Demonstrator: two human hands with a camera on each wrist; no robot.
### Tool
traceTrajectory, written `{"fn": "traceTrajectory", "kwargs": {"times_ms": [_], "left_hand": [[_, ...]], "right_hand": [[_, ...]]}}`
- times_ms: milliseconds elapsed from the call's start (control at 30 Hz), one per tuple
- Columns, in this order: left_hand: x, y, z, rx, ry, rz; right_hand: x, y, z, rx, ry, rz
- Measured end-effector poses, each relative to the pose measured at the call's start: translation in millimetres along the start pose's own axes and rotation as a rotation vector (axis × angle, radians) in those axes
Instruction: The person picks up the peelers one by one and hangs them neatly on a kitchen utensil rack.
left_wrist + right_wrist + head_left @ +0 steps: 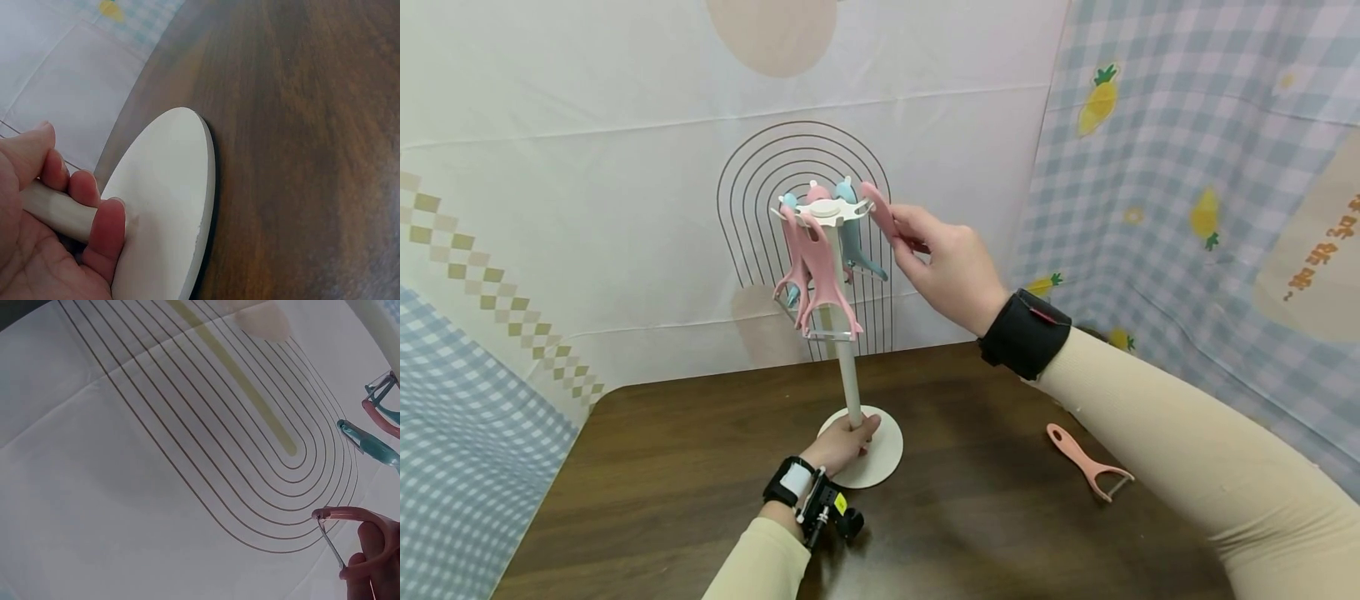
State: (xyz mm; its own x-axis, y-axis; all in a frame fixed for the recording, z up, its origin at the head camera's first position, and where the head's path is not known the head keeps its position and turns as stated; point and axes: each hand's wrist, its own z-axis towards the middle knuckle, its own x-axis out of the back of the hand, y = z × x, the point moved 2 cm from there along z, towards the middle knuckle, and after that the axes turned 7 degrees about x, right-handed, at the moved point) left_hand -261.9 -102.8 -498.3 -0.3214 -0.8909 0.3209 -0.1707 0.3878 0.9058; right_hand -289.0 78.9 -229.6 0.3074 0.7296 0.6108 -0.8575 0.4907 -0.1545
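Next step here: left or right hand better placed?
Right hand, probably. It holds a pink peeler beside the top of the rack, and the loose peeler lies on its side. The left hand grips the pole down by the base.

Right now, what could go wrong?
The pink Y-shaped peeler in the right hand might drop if released before hanging securely on the tall white round-based stand. The peeler's metal blade sits near the fingers and could nick them. The stand, loaded high up, might tip if the left hand lets go.
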Motion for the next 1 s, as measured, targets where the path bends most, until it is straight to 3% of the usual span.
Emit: {"fn": "traceTrajectory", "kwargs": {"times_ms": [633,867,1000], "left_hand": [[-0.6,0.0,0.3,-0.002,0.011,-0.004],[-0.4,-0.8,1.5,-0.003,0.008,0.002],[-0.2,-0.9,2.7,-0.005,0.019,0.019]], "right_hand": [[-7.1,3.8,-9.6,0.058,-0.021,0.003],[-7.6,8.7,-19.5,0.088,-0.019,-0.011],[-6.1,19.3,-29.3,0.061,-0.033,-0.031]]}}
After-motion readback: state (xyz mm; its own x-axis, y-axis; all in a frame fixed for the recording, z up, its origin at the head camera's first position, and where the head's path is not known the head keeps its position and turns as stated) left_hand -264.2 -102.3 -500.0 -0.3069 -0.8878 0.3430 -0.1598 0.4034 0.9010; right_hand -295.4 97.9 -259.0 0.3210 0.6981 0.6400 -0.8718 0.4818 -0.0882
